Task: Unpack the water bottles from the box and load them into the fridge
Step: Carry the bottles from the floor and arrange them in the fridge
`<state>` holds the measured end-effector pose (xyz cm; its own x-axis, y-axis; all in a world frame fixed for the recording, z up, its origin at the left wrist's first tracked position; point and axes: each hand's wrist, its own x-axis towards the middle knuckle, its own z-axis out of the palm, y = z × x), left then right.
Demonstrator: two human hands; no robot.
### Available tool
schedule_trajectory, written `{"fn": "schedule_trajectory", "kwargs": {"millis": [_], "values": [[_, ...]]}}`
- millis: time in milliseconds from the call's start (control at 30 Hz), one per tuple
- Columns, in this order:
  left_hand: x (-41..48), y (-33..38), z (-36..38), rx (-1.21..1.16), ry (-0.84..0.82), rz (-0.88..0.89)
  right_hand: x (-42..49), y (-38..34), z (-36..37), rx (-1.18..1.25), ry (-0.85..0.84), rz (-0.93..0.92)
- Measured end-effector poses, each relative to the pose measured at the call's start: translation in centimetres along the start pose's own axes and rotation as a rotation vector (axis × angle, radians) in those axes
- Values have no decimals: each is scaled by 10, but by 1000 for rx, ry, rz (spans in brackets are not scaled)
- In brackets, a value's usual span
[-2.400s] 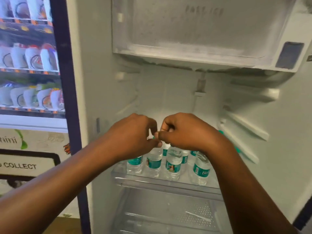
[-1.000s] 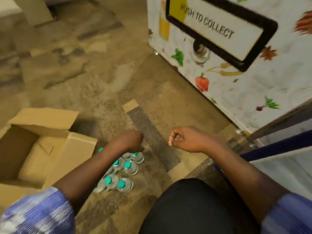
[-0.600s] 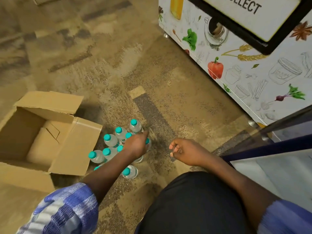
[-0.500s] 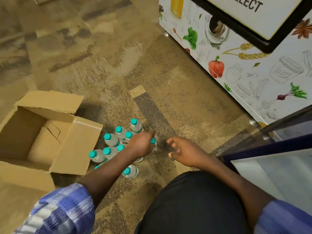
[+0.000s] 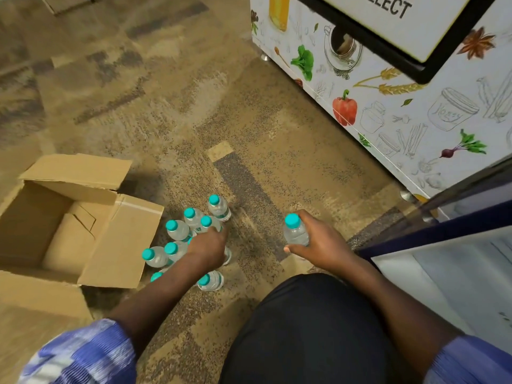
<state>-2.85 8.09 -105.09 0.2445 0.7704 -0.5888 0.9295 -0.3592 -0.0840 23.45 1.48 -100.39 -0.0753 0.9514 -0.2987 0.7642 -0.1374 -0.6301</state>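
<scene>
Right hand (image 5: 321, 242) is holding a water bottle (image 5: 296, 234), fingers (image 5: 311, 223) curled round it; left hand (image 5: 207, 246) is sitting among the standing bottles (image 5: 177, 230) (fingers hidden, cannot tell). Better gripping a body, not a cap.

Box (image 5: 122, 245): matt brown cardboard, creased at the flaps; floor carpet (image 5: 166, 120): rough, flecked pile. Water bottles (image 5: 177, 231) and the gripped bottle (image 5: 296, 234): clear glossy plastic with smooth teal plastic caps. Machine panel (image 5: 388, 120): smooth, lightly glossy printed surface on a bright metal foot (image 5: 405, 195); sleeve (image 5: 83, 353): ribbed blue cloth; trousers (image 5: 304, 328): matt black cloth.
</scene>
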Motion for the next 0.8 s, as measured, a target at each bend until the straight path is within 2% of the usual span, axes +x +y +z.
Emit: {"fn": "schedule_trajectory", "kwargs": {"millis": [100,200,333,433,600,800], "values": [[5,5,6,-18,64,6,-10,3,-5,23,30,28],[2,17,-9,-62,136,93,-23,3,-13,30,59,54],[-13,49,-69,-176,308,257,-46,-11,-41,-9,183,87],[-40,78,-138,-274,397,414,-72,-26,-73,-71,303,125],[-107,126,-253,-382,552,769,-131,-51,-135,-66,586,66],[-207,187,-351,-351,569,1116,-213,-74,-208,-23,880,85]]}}
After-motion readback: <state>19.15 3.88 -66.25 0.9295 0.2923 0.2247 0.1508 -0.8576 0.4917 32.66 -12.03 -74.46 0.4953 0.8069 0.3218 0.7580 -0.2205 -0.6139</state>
